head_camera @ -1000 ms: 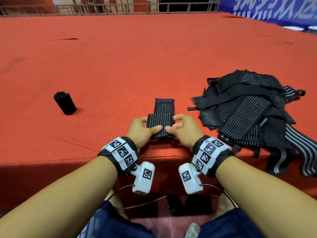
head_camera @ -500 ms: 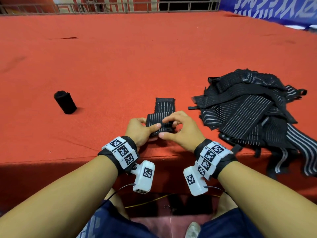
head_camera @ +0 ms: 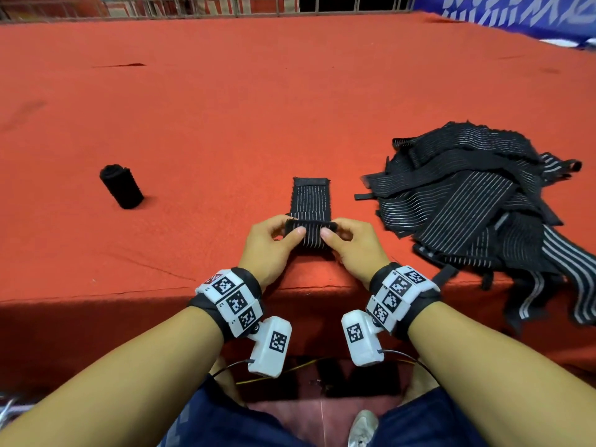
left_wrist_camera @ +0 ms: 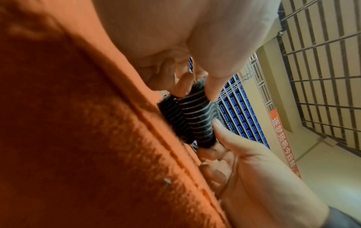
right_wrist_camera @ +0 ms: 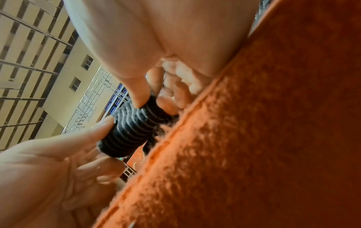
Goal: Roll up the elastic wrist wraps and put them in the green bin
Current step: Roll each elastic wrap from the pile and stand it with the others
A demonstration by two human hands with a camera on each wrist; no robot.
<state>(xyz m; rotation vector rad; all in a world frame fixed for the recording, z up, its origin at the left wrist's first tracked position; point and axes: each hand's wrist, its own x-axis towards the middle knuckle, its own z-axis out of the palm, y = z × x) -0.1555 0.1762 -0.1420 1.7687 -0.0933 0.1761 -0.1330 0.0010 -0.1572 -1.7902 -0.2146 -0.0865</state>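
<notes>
At the near edge of the red carpeted table (head_camera: 225, 117), a black ribbed wrist wrap (head_camera: 310, 217) is being rolled: its near end is already wound into a short, tight coil, while the flat remainder, with its plain hemmed tip, lies stretched away across the carpet. The coil is pinched from either side, the left hand (head_camera: 269, 245) with thumb and curled fingers on one end, the right hand (head_camera: 353, 246) likewise on the other. One finished roll (head_camera: 122, 186), a stubby dark cylinder, is seen well apart to the left. A tangled heap of unrolled wraps (head_camera: 477, 204), stretchy black webbing striped with pale lines, is left beside the right hand, spilling over the table edge. No green bin is shown, so most of the job looks undone.
</notes>
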